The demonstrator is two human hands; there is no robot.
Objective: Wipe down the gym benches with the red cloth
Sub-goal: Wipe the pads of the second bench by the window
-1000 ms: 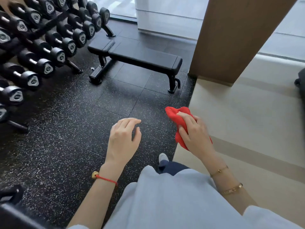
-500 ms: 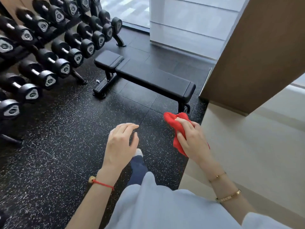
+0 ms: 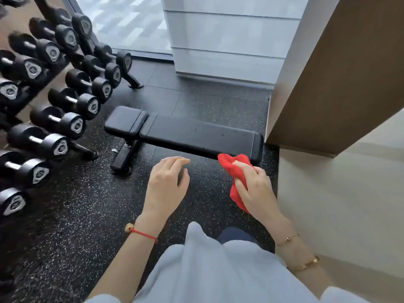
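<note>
Bench (image 3: pixel 196 136) lies crosswise on the floor (image 3: pixel 76 204), ahead of the person. Dumbbell rack (image 3: pixel 54 88) to its left, rows stepping away toward the window (image 3: pixel 122 22). Pillar (image 3: pixel 338 73) at the bench's right end. Left hand (image 3: pixel 166 184) hovers before the bench's middle. Right hand (image 3: pixel 255 189), holding the cloth (image 3: pixel 235 169), is near the right end.

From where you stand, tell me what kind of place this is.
Most likely a gym's free-weights area: a rack of black dumbbells on the left, a flat padded bench ahead, and black speckled rubber flooring underfoot.
</note>
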